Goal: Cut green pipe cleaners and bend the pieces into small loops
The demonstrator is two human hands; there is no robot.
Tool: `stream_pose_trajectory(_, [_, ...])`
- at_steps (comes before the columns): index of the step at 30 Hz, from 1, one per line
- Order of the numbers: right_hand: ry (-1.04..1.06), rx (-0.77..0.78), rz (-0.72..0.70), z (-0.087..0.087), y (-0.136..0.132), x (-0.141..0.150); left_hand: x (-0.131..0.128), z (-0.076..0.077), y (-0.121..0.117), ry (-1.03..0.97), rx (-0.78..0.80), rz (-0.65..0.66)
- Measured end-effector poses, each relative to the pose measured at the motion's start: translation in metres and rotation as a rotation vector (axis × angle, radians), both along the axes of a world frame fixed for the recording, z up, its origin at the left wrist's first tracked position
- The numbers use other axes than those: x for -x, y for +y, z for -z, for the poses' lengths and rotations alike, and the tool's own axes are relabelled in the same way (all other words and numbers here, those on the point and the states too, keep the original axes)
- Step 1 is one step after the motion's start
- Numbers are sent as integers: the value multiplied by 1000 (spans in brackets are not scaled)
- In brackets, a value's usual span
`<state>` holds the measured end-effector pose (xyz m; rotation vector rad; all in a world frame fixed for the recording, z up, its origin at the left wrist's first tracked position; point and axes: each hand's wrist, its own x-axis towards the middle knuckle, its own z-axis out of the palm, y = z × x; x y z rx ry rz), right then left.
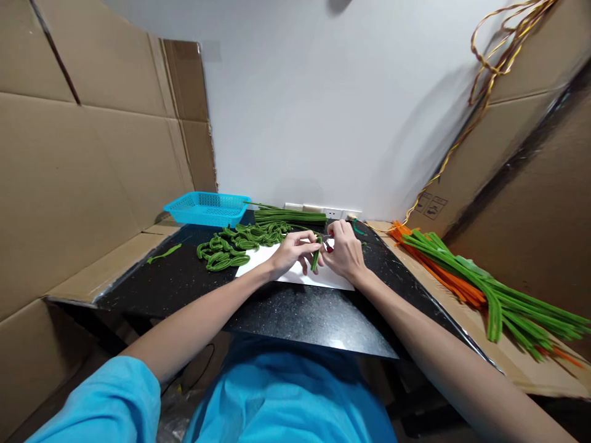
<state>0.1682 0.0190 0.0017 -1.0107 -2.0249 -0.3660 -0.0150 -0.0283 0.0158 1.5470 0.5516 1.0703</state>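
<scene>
My left hand (296, 251) pinches a folded green pipe cleaner (316, 258) above a white sheet of paper (265, 258). Close on its right, my right hand (342, 249) is closed around a small red-handled tool (329, 245). Fingers cover most of that tool, so whether it is pliers or scissors I cannot tell. Its metal part is at the upper end of the pipe cleaner. Left of the paper lies a pile of looped green pipe cleaners (226, 249). Behind my hands rests a bundle of straight green pipe cleaners (290, 215).
A blue plastic basket (205, 218) stands at the back left of the black table (318, 314). Orange pipe cleaners (443, 274) and bright green pipe cleaners (512, 301) lie on cardboard at right. Power sockets (332, 213) line the wall; a twisted yellow cord (446, 163) hangs at right.
</scene>
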Motion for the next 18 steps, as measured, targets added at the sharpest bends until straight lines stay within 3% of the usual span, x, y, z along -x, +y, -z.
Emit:
stream_pose_trajectory(13, [9, 48, -192, 8, 4, -5, -2, -2, -3, 17, 4, 55])
stream_pose_trajectory(18, [9, 39, -197, 12, 8, -7, -1, -1, -2, 23, -7, 65])
